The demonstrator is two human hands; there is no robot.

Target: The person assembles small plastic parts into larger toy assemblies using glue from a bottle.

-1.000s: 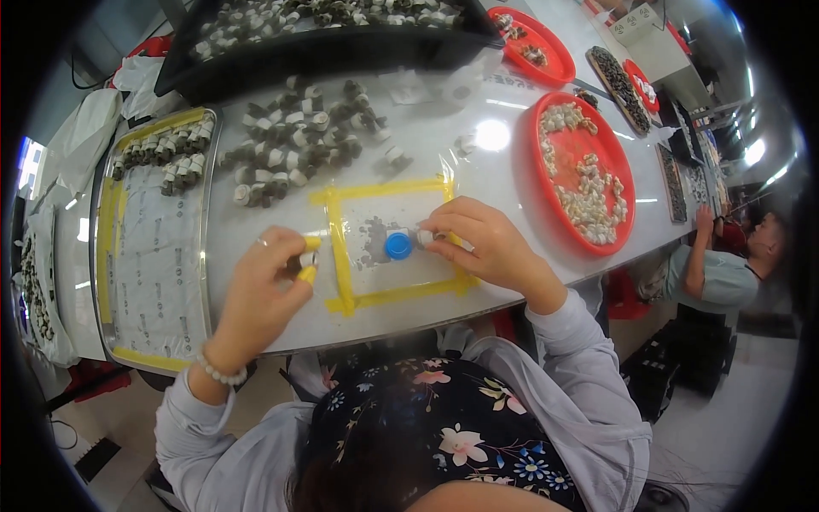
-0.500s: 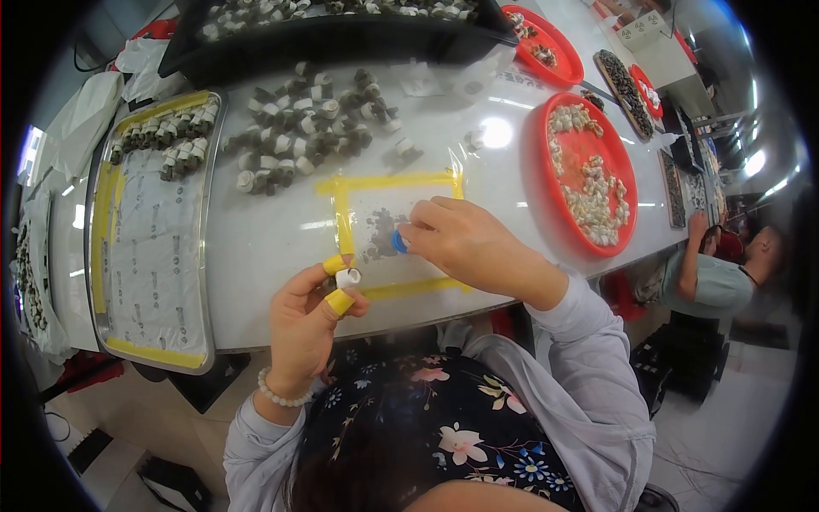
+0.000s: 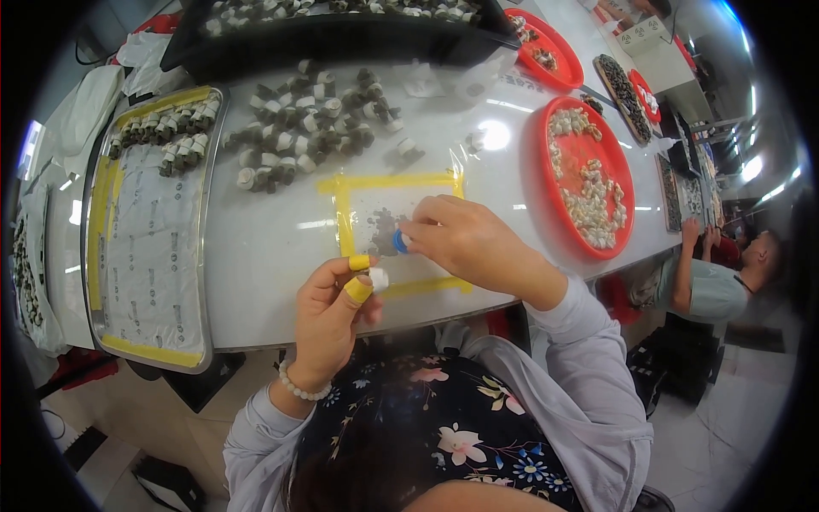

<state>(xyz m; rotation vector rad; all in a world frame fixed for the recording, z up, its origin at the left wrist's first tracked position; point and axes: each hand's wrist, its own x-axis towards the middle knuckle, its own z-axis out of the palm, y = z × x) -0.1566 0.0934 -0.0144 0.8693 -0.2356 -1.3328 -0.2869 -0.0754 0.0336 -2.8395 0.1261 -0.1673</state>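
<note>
My left hand (image 3: 331, 311) has yellow tape wrapped round the thumb and a fingertip. Between those two it pinches a small white cylindrical piece (image 3: 379, 279), just over the table's near edge. My right hand (image 3: 473, 243) is closed on a small round blue piece, perhaps a cap (image 3: 400, 242), whose far side its fingers hide. Below it lies a clear sheet (image 3: 426, 266) edged with yellow tape. Scattered small grey bits (image 3: 381, 229) lie on that sheet, beside the blue piece.
A heap of white-and-dark pieces (image 3: 299, 128) lies beyond my hands, before a black bin (image 3: 341, 38). To the left is a metal tray (image 3: 153, 282) with rows of similar pieces. Right stands a red round tray (image 3: 589, 247) holding pale pieces. Another person (image 3: 708, 286) sits farther right.
My left hand has shifted right, closer to my right hand, and turned, so the white piece's open end no longer shows. The right hand has hardly moved.
</note>
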